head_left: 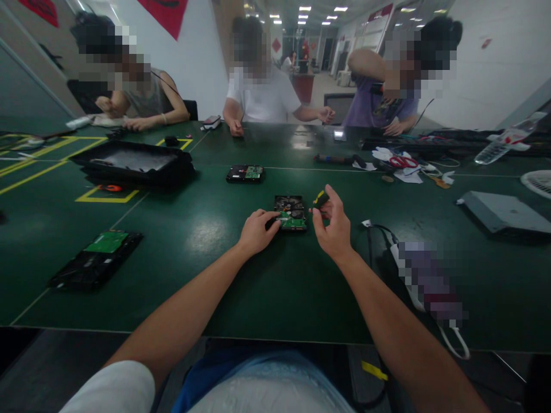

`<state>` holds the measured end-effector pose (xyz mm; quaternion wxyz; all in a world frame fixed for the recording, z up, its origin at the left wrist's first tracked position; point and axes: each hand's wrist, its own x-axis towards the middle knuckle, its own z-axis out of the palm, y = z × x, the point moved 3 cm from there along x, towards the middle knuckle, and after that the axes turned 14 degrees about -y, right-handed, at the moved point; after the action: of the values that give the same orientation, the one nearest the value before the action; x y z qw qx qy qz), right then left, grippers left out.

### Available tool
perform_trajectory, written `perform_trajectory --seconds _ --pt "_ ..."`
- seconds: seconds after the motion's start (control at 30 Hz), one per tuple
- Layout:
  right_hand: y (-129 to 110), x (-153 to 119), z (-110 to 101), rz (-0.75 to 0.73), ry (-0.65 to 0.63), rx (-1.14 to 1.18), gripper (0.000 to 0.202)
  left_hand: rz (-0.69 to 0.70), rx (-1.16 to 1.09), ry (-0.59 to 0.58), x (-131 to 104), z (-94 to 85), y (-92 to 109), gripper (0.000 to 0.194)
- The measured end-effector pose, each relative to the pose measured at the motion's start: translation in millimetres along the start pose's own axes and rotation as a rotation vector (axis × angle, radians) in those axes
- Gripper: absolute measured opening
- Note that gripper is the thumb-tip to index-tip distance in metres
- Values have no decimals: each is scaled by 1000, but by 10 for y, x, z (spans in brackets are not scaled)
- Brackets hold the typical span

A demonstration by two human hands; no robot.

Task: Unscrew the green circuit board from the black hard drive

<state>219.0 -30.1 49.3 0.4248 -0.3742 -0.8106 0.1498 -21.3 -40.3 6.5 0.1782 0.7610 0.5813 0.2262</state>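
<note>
In the head view a hard drive point(289, 205) lies on the green table with its green circuit board facing up. My left hand point(257, 232) is at its left side, with thumb and fingers closed on that edge and the fingertips over the board. Just right of the drive, my right hand point(334, 228) is raised a little above the table. Its fingers are closed round the black and yellow handle of what looks like a screwdriver point(321, 199). The tool's shaft is too small to make out.
More hard drives lie behind point(245, 174) and at the left point(97, 261). A black tray point(133, 160) stands back left. To the right are a cabled phone point(430, 281), a grey metal box point(508, 212), red scissors point(403, 162) and a plastic bottle point(510, 137). Several people sit opposite.
</note>
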Motion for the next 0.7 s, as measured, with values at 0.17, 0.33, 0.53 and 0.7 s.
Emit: perform_trajectory --seconds 0.17,0.33,0.53,0.7 --pt "-33 0 15 2 24 -51 70 -41 -44 19 -3 22 -41 44" --pt "-22 2 18 13 38 -63 69 -70 -130 62 137 44 -176 45" --pt "-10 4 10 27 38 -60 68 -78 -322 -20 683 31 -398 59" --pt "4 5 11 33 34 -51 68 -121 -351 -91 911 -27 -442 62"
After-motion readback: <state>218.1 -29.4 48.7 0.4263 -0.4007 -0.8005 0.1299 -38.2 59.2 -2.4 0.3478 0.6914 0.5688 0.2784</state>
